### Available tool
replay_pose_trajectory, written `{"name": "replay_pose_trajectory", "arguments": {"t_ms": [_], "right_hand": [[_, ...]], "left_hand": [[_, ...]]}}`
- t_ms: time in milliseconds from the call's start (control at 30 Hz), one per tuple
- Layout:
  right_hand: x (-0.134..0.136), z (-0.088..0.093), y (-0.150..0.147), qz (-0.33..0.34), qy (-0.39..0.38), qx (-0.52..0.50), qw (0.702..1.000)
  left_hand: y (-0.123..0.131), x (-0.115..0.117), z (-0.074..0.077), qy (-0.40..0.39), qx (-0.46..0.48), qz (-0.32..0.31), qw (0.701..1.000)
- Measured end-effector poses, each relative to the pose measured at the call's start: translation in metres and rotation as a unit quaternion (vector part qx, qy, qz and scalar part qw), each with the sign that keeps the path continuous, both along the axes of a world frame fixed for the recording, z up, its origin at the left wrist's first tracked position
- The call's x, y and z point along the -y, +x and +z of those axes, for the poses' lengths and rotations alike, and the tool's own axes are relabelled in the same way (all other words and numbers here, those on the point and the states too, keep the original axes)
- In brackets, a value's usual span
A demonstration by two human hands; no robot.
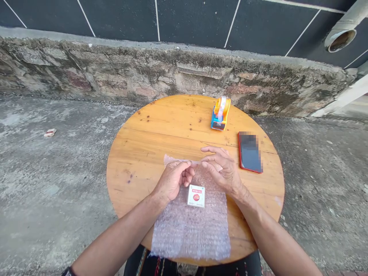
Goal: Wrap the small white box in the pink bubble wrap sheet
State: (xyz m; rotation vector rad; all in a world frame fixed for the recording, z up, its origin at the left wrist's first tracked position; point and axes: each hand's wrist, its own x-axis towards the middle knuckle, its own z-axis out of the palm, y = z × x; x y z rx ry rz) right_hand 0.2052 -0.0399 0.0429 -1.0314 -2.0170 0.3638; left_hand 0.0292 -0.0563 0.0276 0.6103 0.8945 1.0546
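A sheet of bubble wrap (189,237) lies over the near part of a round wooden table. On it rests a small square white box (196,196) with a red label and a round red picture on top. My left hand (175,177) pinches the sheet's far edge between thumb and forefinger, its other fingers curled. At the same edge, a little to the right, my right hand (222,170) holds the wrap between thumb and forefinger, the other fingers stretched out. Both hands are just beyond the box, not touching it.
An orange and blue tape dispenser (220,114) with a roll of tape stands toward the table's back. At the right lies a phone (250,152) with a red edge. Behind the wooden table (135,153) runs a stone wall base (129,74); a pipe (342,40) juts out upper right.
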Motion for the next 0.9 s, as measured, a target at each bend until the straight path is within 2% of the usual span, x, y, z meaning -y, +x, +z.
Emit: {"name": "replay_pose_trajectory", "arguments": {"t_ms": [567,900], "right_hand": [[-0.0019,-0.0023,0.0026,-0.009,-0.060,-0.063,0.996],[-0.0038,-0.0009,0.0030,-0.004,-0.127,-0.129,0.983]], "left_hand": [[0.0006,0.0024,0.0003,0.020,-0.019,0.001,1.000],[0.0008,0.0027,-0.0014,0.023,-0.027,-0.005,0.999]]}}
